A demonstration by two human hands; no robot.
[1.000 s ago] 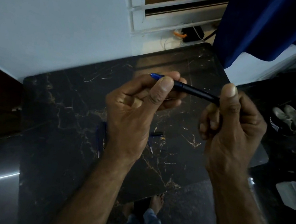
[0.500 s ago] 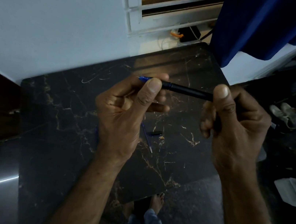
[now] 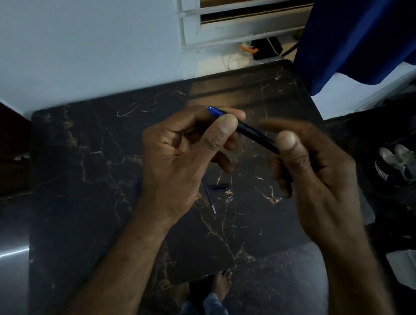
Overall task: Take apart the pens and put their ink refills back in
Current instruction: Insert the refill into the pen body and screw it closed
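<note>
**Pen held at both ends over the dark surface, a twist or pull likely next**

While my left thumb and fingers pinch the blue tip end, the right thumb and fingers pinch the black barrel further back, so the pen spans the gap between my left hand and my right hand. It hangs in the air above the surface, tilted down toward the right. My right hand is smeared with motion blur, so I can't tell how firm its hold is.

As I judge it, the main risk is a slip at the right-hand pinch: only a short stretch of smooth barrel shows between the thumbs, and a sharp twist or tug could pop the two halves apart. A refill or small inner piece could then drop, and on dark veined stone in this dim light it would be hard to find. It might also roll off the near edge to the floor, where a bare foot stands.

The pen itself is slim, with a bright blue front section and a black body behind it; whether a seam has opened I cannot tell. Below it on the surface lie a thin blue refill and, just beside it, a short black piece.
</note>
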